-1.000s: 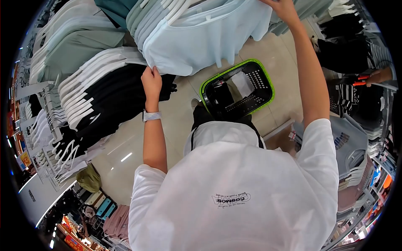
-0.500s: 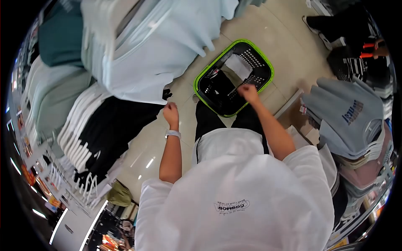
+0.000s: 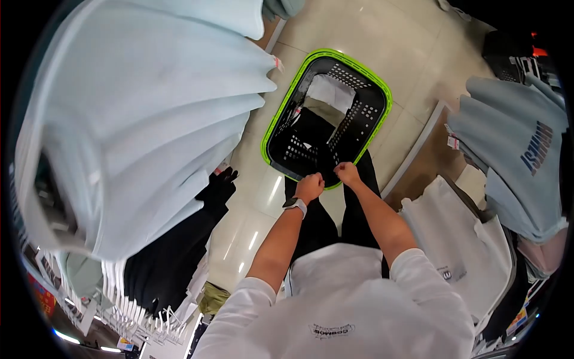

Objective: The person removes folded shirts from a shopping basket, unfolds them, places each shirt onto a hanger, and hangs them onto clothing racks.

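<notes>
A black shopping basket [image 3: 386, 90] with a bright green rim is on the floor in front of my legs. Folded white cloth [image 3: 330, 91], an olive piece [image 3: 326, 111] and dark cloth [image 3: 308, 130] lie inside it. My left hand [image 3: 310, 186], with a watch at the wrist, is closed at the near rim. Close beside it, my right hand [image 3: 347, 173] is also closed, fingers pinched together over the basket's near end. Whatever is between the fingers of either hand is too small or hidden to make out.
Light blue garments [image 3: 161, 119] hang on a rack at left, with black ones [image 3: 173, 251] below. On the right hang grey-blue shirts [image 3: 508, 155] and a white shirt [image 3: 457, 245]. A low display base [image 3: 418, 152] edges the tiled floor [image 3: 412, 42].
My left hand has moved right, away from the hanging garments, to the basket's near rim. My right hand has shifted down towards it. The view has turned, and the light blue garments appear larger.
</notes>
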Demonstrator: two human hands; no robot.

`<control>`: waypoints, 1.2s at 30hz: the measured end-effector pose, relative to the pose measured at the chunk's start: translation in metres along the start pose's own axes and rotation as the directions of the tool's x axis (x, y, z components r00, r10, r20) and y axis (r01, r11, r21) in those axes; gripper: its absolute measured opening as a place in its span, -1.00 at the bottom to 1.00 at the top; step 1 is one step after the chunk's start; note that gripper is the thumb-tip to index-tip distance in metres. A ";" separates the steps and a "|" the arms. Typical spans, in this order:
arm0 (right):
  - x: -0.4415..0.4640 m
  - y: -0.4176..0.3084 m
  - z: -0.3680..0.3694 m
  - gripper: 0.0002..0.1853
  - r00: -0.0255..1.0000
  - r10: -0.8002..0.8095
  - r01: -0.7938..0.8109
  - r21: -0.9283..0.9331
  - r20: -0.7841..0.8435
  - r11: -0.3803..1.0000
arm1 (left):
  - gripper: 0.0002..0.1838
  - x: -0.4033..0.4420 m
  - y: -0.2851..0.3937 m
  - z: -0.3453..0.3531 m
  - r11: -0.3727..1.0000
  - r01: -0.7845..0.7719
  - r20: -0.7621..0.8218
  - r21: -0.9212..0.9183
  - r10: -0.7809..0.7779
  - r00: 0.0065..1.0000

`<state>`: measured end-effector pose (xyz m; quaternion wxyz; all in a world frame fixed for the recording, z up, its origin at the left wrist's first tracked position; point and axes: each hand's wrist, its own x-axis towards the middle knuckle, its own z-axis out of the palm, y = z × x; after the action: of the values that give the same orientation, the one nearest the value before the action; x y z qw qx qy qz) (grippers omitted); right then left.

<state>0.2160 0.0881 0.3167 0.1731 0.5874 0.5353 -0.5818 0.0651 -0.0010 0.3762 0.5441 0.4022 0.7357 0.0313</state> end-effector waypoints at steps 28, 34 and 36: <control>0.326 0.043 0.116 -0.42 0.975 0.037 0.045 -0.353 0.221 0.935 | -0.59 0.269 -0.162 0.092 0.765 0.447 -0.025 -0.463 -0.515 0.857; 0.215 0.005 0.082 -0.60 0.953 -0.265 0.300 -0.318 0.150 0.899 | -0.05 0.210 -0.118 0.046 0.098 0.479 0.379 -0.872 -0.486 0.788; 0.166 -0.012 0.071 -0.59 0.929 -0.322 0.368 -0.345 0.184 0.863 | -0.10 0.185 -0.097 0.025 -0.083 0.432 0.435 -0.898 -0.321 0.841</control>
<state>0.1288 0.1047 0.1586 0.2065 0.4023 0.7212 -0.5248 0.0154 0.0398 0.1753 0.6806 -0.3024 0.5656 0.3542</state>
